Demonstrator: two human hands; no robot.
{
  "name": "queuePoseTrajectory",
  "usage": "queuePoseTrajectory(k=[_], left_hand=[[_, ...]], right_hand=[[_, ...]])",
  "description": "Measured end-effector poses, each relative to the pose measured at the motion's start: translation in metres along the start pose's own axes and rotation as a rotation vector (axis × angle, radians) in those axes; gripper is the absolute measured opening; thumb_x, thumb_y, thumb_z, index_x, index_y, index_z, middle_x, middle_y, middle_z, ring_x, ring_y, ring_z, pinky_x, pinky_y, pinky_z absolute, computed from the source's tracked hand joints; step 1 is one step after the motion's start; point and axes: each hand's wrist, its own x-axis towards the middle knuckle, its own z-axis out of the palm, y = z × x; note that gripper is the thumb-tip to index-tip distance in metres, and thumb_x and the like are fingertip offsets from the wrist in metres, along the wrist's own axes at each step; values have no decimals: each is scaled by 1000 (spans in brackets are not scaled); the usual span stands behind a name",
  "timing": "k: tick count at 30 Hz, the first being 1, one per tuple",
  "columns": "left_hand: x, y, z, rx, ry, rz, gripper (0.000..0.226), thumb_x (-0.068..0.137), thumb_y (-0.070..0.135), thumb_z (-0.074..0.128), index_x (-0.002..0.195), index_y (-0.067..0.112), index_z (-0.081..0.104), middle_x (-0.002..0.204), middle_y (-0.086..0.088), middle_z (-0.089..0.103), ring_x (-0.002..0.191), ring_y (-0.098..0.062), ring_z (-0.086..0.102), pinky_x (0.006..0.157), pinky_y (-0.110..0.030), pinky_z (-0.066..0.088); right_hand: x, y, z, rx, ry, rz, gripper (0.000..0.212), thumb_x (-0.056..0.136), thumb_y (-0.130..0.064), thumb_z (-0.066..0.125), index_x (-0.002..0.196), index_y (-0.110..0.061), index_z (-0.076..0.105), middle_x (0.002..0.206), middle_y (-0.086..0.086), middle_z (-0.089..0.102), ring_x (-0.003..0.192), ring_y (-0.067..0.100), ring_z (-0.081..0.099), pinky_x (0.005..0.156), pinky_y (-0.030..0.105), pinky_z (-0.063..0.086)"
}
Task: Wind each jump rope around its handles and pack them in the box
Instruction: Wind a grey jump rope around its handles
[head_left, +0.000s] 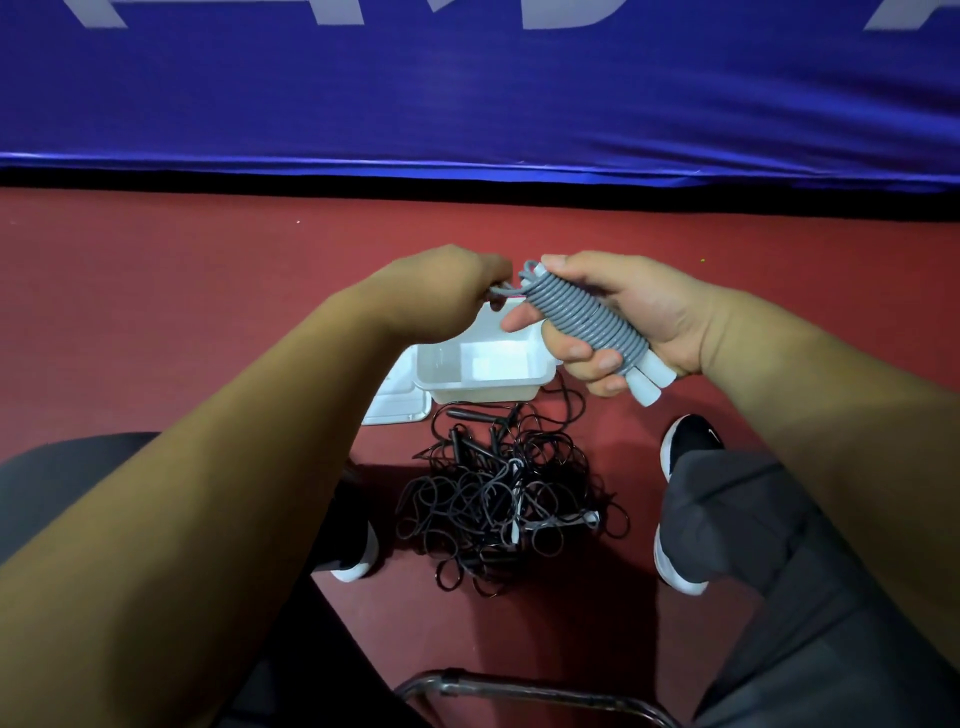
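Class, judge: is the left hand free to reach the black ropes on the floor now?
Probably not: the left hand grips the end of the grey rope, though nothing blocks the black ropes below.

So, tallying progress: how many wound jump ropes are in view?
1: the grey jump rope, coiled round its handles in the right hand; the left hand pinches its loose end. None shows in the white box. The black tangle could hide more.
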Motion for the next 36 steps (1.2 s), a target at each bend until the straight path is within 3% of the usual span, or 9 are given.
queuePoseTrajectory(k=[5,9,15,19,24,27,31,34,36], left_hand=[[-2,23,10,-35,-54,-9,25,102,17,48,94,40,48,81,14,57,78,-21,59,67,-39,51],[1,29,9,33,-78,25,2,103,27,50,105,26,51,79,12,54,71,-16,54,54,-31,35],[0,29,-6,54,-176,91,22,92,15,56,104,33,55,78,12,58,71,-12,56,54,-30,31],[0,32,-16,137,-102,78,23,96,15,51,108,32,59,77,15,52,70,-15,51,54,-29,29],[-1,26,-22,173,-100,8,22,100,13,49,117,21,61,93,-1,63,84,-28,59,64,-36,41],[-3,26,-22,58,-159,-32,33,103,15,48,135,18,57,114,-6,68,100,-29,61,80,-39,49],[-7,32,-29,-135,-213,-96,51,106,22,45,156,14,43,151,-3,57,125,-29,59,100,-26,45],[-8,28,-28,-382,-141,-136,39,108,12,45,144,8,59,119,-2,74,84,-24,72,87,-33,59],[-9,22,-22,-690,-108,-192,32,109,6,50,138,5,62,110,-14,75,76,-18,70,81,-35,64]], right_hand=[[-3,2,8,-17,-109,63,69,102,-59,41,131,-4,71,63,7,44,41,13,36,45,24,36],[-1,8,11,-15,-217,159,64,104,-57,41,147,-14,62,63,7,46,39,12,39,43,23,39],[4,16,11,-94,-274,291,49,108,-58,40,152,-42,53,73,10,47,45,15,45,48,24,43],[8,16,9,-116,-174,294,43,103,-59,49,134,-34,66,74,8,47,48,16,46,49,26,46],[10,16,12,-274,77,298,48,105,-63,50,82,-35,82,71,4,52,52,15,48,48,27,48],[15,20,5,-319,285,297,43,102,-66,55,121,-31,72,73,5,58,53,17,53,53,29,51],[19,23,-2,-306,381,246,52,103,-66,54,132,-23,64,74,6,58,53,18,53,51,31,51],[19,22,-3,-237,388,224,52,102,-66,54,132,-24,62,75,6,58,53,18,53,51,31,51],[20,21,-3,-175,373,209,50,101,-69,54,127,-27,63,75,5,58,55,18,53,52,31,51]])
